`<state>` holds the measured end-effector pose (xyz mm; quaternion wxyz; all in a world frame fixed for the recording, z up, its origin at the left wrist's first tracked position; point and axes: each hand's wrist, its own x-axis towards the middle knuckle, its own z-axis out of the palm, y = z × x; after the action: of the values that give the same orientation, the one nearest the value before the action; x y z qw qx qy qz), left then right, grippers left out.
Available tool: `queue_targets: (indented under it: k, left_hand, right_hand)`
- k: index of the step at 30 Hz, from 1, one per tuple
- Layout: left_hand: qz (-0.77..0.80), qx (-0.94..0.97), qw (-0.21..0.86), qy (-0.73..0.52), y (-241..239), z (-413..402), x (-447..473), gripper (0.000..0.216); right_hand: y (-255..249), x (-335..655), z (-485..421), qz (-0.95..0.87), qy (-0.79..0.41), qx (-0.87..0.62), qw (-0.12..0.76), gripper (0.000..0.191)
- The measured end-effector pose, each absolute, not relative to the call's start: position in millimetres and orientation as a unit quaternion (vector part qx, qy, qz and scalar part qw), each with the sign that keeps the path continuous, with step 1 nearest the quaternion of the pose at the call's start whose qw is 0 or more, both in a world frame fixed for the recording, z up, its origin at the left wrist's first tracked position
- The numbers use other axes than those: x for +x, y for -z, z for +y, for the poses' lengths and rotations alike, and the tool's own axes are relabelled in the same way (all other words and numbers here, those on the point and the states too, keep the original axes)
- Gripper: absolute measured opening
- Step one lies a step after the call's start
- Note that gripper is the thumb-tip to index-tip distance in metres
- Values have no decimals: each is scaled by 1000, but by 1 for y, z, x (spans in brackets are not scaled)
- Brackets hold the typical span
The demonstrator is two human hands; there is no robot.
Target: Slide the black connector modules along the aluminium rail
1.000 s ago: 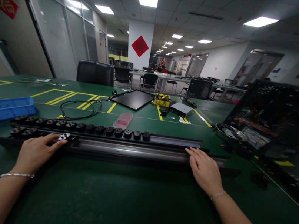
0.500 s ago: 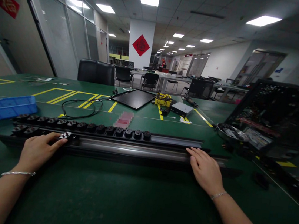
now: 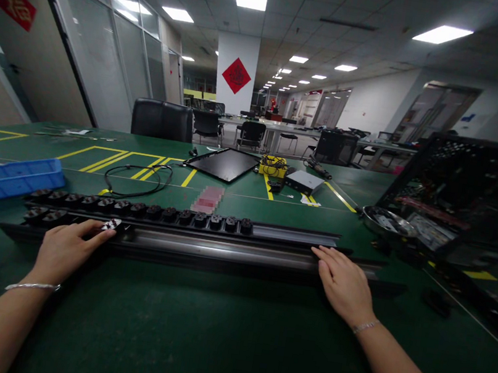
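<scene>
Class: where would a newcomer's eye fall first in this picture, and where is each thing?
Probably on the left hand, fingering a small black-and-white piece at the near black rail, and the right hand lying across that rail farther right. Next, perhaps the blue bin at the picture's left edge, and the red diamond sign on the white pillar in the background.

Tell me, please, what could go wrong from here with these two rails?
The socket-like module at the left hand's fingertips might tilt or jam in the near rail.

The right hand lies over that rail's other end; if it eases off, the rail could slide.

The far rail sits close behind, so a push might knock its row of modules.
</scene>
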<state>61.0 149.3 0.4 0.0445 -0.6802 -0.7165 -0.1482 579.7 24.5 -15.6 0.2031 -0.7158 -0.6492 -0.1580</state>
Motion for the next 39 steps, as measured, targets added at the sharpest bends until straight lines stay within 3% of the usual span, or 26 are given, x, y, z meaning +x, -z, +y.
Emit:
queue_targets:
  k: [39]
  left_hand:
    - [-688, -705, 49, 163, 10, 155, 49, 42]
  right_hand:
    - [15, 580, 24, -651, 155, -714, 208, 41]
